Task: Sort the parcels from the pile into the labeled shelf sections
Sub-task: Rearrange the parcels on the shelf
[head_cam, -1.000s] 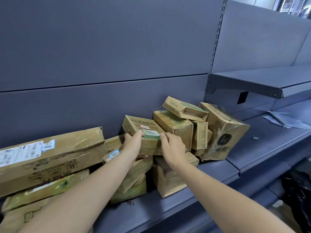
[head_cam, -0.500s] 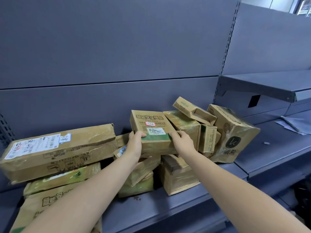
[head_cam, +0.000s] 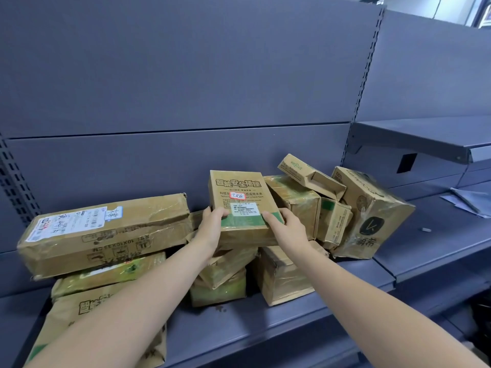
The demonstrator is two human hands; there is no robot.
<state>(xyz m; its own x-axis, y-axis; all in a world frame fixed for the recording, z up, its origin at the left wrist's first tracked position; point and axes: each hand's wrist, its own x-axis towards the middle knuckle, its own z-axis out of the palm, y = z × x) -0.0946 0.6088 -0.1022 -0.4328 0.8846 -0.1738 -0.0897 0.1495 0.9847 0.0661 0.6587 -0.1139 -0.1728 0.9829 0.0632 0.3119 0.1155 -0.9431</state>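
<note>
Head view, both hands' grip clasping flat parcel (head_cam: 240,205), now tilted upright off pile (head_cam: 279,272)

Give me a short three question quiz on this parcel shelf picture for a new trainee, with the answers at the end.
1. True or false: both hands grip the green-banded box.
2. Which parcel lies farthest left on the shelf? A: long box. B: K-logo box. C: small open box.
3. Fill in: the held box carries a small sticker outlined in ____.

Key
1. True: left hand and right hand hold its lower corners.
2. A.
3. Red.
</note>
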